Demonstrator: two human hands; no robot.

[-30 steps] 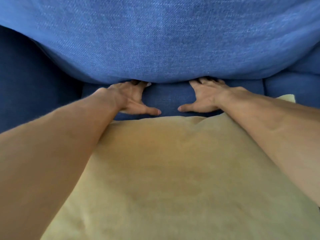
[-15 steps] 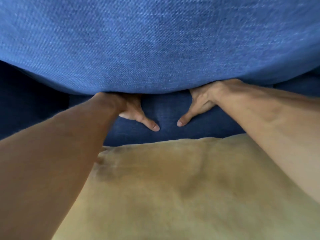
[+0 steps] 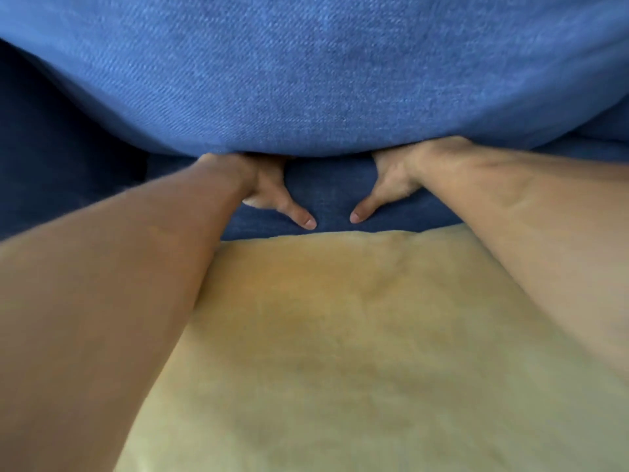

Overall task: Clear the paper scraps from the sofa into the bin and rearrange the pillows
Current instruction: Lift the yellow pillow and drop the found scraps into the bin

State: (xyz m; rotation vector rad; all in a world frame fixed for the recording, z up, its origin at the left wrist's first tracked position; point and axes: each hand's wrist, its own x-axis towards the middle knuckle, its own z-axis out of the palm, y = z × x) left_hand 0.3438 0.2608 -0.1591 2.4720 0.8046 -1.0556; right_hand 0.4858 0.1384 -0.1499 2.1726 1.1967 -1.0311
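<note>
The left grip and right grip lay side by side on the sofa seat, thumbs stretched toward each other but apart. Their fingers were hidden under the blue pillow bulging just above them, so whether they clutched it could not be told. The yellow pillow lay just behind the thumbs, beneath both forearms.

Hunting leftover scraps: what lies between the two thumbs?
Only bare blue sofa fabric lies between the left thumb and the right thumb in the head view; no scrap shows there.
</note>
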